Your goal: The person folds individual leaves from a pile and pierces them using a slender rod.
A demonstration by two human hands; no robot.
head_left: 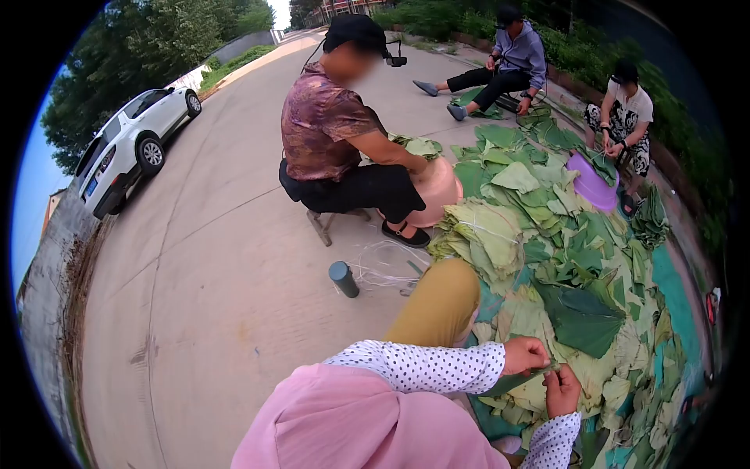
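Observation:
My left hand [525, 356], in a white polka-dot sleeve, is closed in a pinch on a green leaf [509, 382] that looks folded. Close beside it, my right hand [562, 391] also has its fingers pinched at the leaf's end. Fingers partly hide the leaf. Below and around my hands spreads a heap of large green leaves [598, 383], some pale and some dark. A broad dark green leaf [582, 319] lies on the heap just beyond my hands. A tied stack of pale leaves [480, 238] rests past my knee.
A person [332, 133] on a low stool works at a pink basin [436, 195]. Two more people sit farther back, one by a purple basin [594, 184]. A dark green bottle [344, 280] and white string [387, 262] are on the concrete. A white car [133, 148] is parked left.

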